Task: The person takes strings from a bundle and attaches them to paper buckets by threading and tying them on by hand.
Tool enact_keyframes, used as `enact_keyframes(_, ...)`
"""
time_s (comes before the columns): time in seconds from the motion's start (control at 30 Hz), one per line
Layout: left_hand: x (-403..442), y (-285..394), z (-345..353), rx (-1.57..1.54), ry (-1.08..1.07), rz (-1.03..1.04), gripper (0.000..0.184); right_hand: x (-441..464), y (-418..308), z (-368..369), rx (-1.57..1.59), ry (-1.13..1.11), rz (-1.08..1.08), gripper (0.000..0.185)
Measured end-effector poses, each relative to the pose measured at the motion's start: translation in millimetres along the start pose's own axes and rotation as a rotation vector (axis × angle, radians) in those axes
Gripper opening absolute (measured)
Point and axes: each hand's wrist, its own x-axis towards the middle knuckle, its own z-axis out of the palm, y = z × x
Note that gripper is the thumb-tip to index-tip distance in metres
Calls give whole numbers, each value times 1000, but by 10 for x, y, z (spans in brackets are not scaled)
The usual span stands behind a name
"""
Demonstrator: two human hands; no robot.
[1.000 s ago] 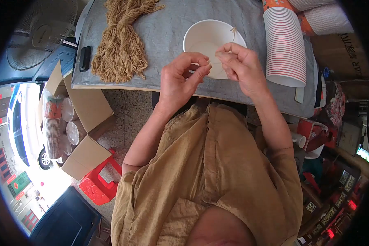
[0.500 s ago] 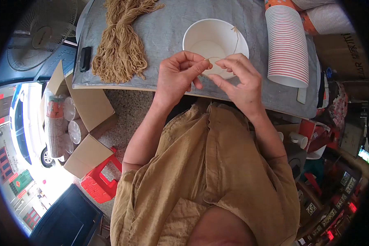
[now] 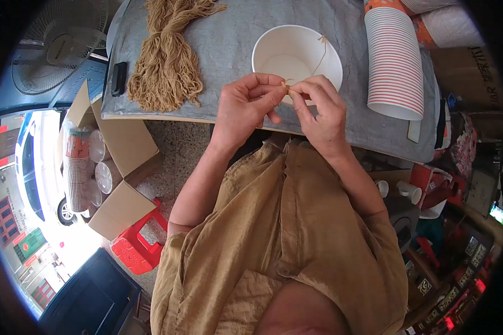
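Observation:
My left hand [image 3: 245,110] pinches a thin tan string [image 3: 288,84] near the front rim of a white paper bucket [image 3: 274,47]. Fingertips of my right hand [image 3: 323,111] press on the same string, almost touching the left ones. Part of the string hangs over the bucket's right rim and runs down inside. Whether the string has a knot between my fingers is too small to tell. A bundle of tan yarn [image 3: 165,70] lies on the grey-covered table [image 3: 223,33], to the left of the bucket.
Right of the bucket lies a long stack of paper cups [image 3: 394,64]. A black object [image 3: 119,79] rests at the table's left edge. Below on the left are an open carton [image 3: 127,139] with wrapped cups and a red stool [image 3: 140,240]. A fan [image 3: 61,49] stands upper left.
My right hand, apart from the left half a second ago with thumb and fingers spread, has closed in on the string at the left fingertips. My left hand has barely moved.

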Motion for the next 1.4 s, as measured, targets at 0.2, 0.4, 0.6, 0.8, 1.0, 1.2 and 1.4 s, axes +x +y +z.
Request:
enact_keyframes(0.2, -13, 17, 3, 19, -8, -31, 25, 4, -42, -45, 120, -52, 103, 12)
enact_keyframes(0.4, 5, 3, -6, 73, -11, -12, 20, 18, -59, -88, 143, -94, 150, 10)
enact_keyframes(0.6, 18, 8, 12, 105, -11, 37, 17, 31, -76, -130, 191, -127, 206, 9)
enact_keyframes(0.8, 23, 8, 28, 82, -3, 79, 18, 35, -72, -150, 210, -141, 254, 8)
enact_keyframes(1.0, 33, 27, 8, 104, -28, 57, 21, 45, -38, -151, 190, -129, 252, 8)
enact_keyframes(1.2, 74, -71, -32, 47, -83, 82, 18, 55, -31, -157, 212, -138, 259, 8)
enact_keyframes(1.4, 77, -33, -60, -25, -124, 71, 16, 59, -55, -171, 199, -147, 270, 9)
